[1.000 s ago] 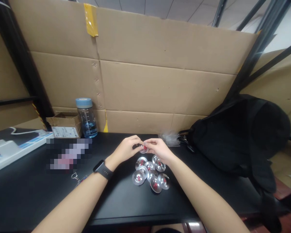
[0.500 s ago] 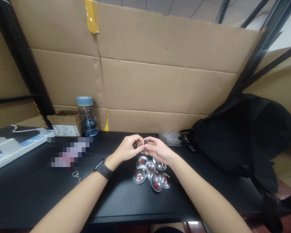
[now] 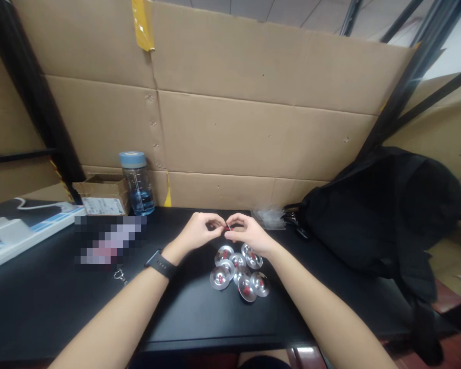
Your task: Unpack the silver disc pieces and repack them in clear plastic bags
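Black table (image 3: 192, 315); left hand (image 3: 203, 228), right hand (image 3: 249, 236) both pinch disc (image 3: 228, 226) between them, edge-on, just beyond loose discs (image 3: 238, 261).

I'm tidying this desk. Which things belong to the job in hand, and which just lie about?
In use:
disc held between left hand and right hand
silver discs with red centres

Apparently uninvolved:
blue-lidded bottle
cardboard box
power strip
clear plastic
metal clasp
black backpack

Shines like smooth metal on the discs (image 3: 238, 261), lower centre; looks matt, papery on the cardboard (image 3: 261, 138), upper centre.
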Tool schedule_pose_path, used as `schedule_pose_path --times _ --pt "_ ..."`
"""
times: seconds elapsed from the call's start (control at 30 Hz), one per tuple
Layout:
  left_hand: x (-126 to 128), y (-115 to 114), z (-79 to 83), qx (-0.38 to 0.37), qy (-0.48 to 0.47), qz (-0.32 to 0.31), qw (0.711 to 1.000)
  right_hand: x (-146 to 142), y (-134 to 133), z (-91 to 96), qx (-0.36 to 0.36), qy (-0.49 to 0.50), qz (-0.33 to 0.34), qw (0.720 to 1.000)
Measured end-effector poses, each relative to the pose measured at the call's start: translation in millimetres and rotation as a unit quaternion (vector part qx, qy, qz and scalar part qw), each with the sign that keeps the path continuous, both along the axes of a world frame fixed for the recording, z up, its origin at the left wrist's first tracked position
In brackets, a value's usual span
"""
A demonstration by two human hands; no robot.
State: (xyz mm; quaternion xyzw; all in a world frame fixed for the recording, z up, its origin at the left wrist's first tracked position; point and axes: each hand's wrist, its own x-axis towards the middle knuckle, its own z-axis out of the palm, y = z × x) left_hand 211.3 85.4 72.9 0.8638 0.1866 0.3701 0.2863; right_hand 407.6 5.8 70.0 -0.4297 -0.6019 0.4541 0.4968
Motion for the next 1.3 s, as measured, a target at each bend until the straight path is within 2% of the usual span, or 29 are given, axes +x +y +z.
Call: schedule_pose_path --times 0.13,0.2,0.23,0.3,0.37,0.43,0.53,0.7,0.87,0.97,1.17,1.3 --pt "-23 25 1.8 0.031 0.078 0.044 0.996 25 3 7.3 0.038 -0.084 -0.036 0.995" --pt "-37 41 -2.4 0.012 0.113 0.056 0.992 42 5 9.6 0.052 -0.153 -0.068 0.984" --pt "-44 49 -5.6 -0.001 0.132 0.056 0.99 52 5 10.4 0.061 -0.208 -0.091 0.972" --pt "-55 63 -13.3 -0.02 0.164 0.042 0.985 70 5 11.6 0.083 -0.344 -0.128 0.927" --pt "-62 73 -20.4 -0.034 0.178 0.029 0.983 86 4 11.8 0.072 -0.447 -0.125 0.883" --pt "-64 79 -25.5 -0.041 0.175 0.025 0.983 97 4 10.7 0.034 -0.493 -0.101 0.864" --pt "-62 80 -29.5 -0.04 0.17 0.015 0.985 104 5 6.4 -0.007 -0.512 -0.08 0.856" --pt "-58 78 -31.9 -0.031 0.193 0.014 0.981 107 9 -1.6 -0.033 -0.528 -0.058 0.847" --pt "-57 77 -32.7 -0.017 0.199 0.029 0.979 111 11 -4.5 -0.058 -0.524 -0.047 0.848" --pt "-56 76 -32.4 -0.011 0.196 0.033 0.98 110 9 -1.3 -0.07 -0.516 -0.04 0.853" --pt "-54 75 -31.9 0.003 0.203 0.054 0.978 102 0 12.1 -0.036 -0.513 -0.014 0.858" --pt "-53 74 -30.4 0.011 0.209 0.058 0.976 105 -1 13.0 -0.063 -0.505 -0.009 0.861"
